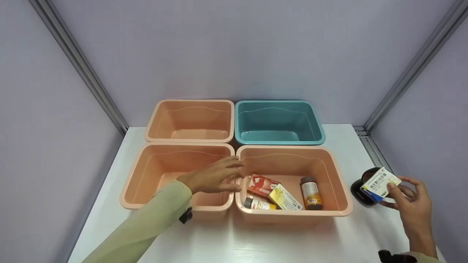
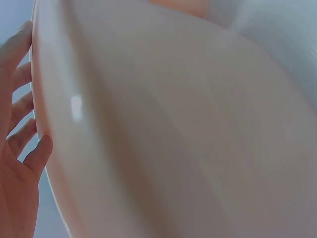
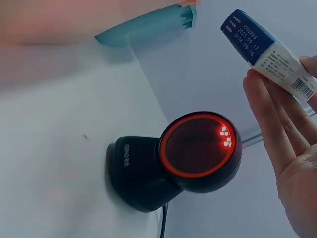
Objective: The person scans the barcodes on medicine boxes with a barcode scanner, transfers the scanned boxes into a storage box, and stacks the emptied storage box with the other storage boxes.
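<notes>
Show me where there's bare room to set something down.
Bare tabletop lies in front of the front right bin and right of the teal bin, whose floor is also bare. Crowded: the front right bin's floor, with boxes and bottles, and the far right, where the right hand holds a white box near the scanner.

At the head view's right, a box is partly hiding a scanner. Lower left, a sleeve is being cropped.

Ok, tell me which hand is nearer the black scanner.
Right. The right hand holds a box close to the black scanner; the left hand is across the front right bin, by its left rim.
</notes>
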Available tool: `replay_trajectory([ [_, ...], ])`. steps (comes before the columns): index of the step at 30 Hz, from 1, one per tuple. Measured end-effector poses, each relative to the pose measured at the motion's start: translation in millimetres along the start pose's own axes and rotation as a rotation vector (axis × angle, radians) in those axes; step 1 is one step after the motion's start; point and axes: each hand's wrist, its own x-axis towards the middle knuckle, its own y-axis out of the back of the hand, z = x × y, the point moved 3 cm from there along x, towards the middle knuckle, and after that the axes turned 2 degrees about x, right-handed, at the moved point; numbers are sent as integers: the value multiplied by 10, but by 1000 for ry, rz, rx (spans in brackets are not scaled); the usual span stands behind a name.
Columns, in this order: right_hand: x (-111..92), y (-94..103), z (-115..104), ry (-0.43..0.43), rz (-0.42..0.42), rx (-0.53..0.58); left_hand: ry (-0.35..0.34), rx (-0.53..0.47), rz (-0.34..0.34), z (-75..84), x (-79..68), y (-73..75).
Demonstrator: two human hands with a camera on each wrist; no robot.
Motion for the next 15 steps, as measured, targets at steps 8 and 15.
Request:
replay_trajectory([
  [8,-130,54,282,-120,3,-40,-13,13,21,15,-10,21],
  [15,-223,23,545,-258,-4,-107,-19,11,21,12,-2,1],
])
